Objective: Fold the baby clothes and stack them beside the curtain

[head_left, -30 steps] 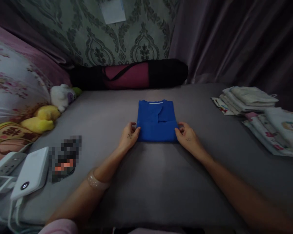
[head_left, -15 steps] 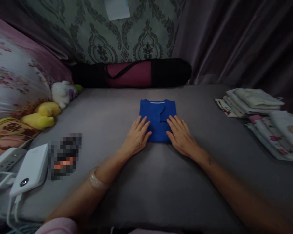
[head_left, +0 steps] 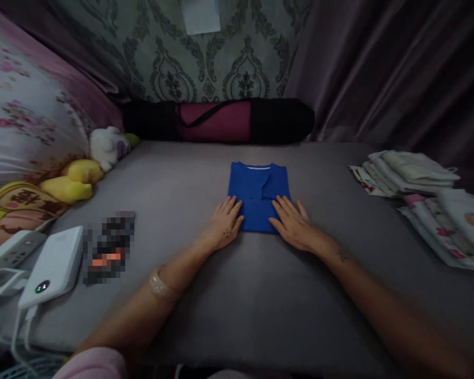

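Observation:
A blue garment (head_left: 257,188), folded into a neat rectangle, lies in the middle of the grey bed sheet (head_left: 237,295). My left hand (head_left: 224,225) rests flat on its near left corner with the fingers stretched out. My right hand (head_left: 293,223) lies flat on its near right corner, fingers spread as well. Neither hand grips anything. A pale bracelet sits on my left wrist.
Stacks of folded light cloths (head_left: 414,173) lie at the right. A black and maroon roll bag (head_left: 221,120) runs along the back wall. Plush toys (head_left: 82,173), a floral pillow, a white power bank (head_left: 53,267) and a power strip sit at the left.
A second ago both hands pinched the garment's near corners. They then opened flat on top of it and have slid slightly towards me to the near edge.

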`<action>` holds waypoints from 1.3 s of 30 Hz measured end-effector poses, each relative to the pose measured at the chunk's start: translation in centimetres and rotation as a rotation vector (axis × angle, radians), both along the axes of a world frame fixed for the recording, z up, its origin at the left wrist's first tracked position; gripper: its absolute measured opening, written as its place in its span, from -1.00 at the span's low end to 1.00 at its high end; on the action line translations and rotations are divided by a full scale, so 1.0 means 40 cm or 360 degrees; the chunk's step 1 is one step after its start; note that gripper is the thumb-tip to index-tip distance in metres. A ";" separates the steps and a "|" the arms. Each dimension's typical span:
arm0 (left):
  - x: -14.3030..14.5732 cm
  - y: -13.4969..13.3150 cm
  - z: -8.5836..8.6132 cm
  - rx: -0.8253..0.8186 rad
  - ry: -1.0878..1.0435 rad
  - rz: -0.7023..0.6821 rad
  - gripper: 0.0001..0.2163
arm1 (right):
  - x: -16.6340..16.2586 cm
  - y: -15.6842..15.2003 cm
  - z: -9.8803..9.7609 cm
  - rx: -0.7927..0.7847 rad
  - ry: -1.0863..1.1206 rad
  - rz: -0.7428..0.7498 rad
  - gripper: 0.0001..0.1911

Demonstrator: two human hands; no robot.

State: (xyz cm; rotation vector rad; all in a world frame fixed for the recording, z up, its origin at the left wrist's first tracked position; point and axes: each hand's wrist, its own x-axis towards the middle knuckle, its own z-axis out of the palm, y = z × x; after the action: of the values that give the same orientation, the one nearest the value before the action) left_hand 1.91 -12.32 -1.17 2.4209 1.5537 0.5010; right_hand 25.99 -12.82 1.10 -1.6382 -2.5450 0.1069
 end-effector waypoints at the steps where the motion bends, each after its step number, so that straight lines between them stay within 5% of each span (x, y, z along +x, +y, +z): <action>1: -0.003 0.005 -0.004 0.0025 -0.0091 0.0044 -0.54 | -0.012 0.005 0.013 0.0059 -0.0009 0.0064 -0.30; 7: -0.027 0.024 -0.011 0.0163 -0.0564 0.0253 -0.61 | -0.084 0.035 0.009 0.0128 0.0030 0.0544 -0.35; 11: -0.035 0.025 0.006 0.0044 -0.0716 0.0385 -0.62 | -0.088 0.042 -0.020 0.0029 0.0030 0.0589 -0.33; 17: -0.043 0.037 0.013 0.0095 -0.0898 0.0689 -0.65 | -0.149 0.055 0.037 0.0049 0.0026 0.0620 -0.36; 25: -0.050 0.033 0.019 0.0213 -0.1006 0.0704 -0.67 | -0.266 0.052 0.005 -0.0089 0.0108 0.0784 -0.34; 31: -0.025 0.009 0.033 0.0175 -0.0769 0.0260 -0.69 | -0.163 0.028 0.030 0.0134 0.0193 0.0276 -0.33; 35: -0.007 -0.005 0.026 0.0162 -0.0342 0.0008 -0.54 | -0.079 0.013 -0.012 0.0178 0.0142 -0.0142 -0.27; 39: -0.006 -0.009 0.018 -0.0051 0.0075 -0.0069 -0.40 | -0.042 0.012 -0.049 0.0029 0.0134 -0.0269 -0.24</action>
State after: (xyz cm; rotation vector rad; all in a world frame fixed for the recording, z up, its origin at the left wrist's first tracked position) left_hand 1.67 -12.67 -0.44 2.4535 1.5118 0.4106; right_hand 24.31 -12.35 -0.88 -1.7934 -2.3288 0.1338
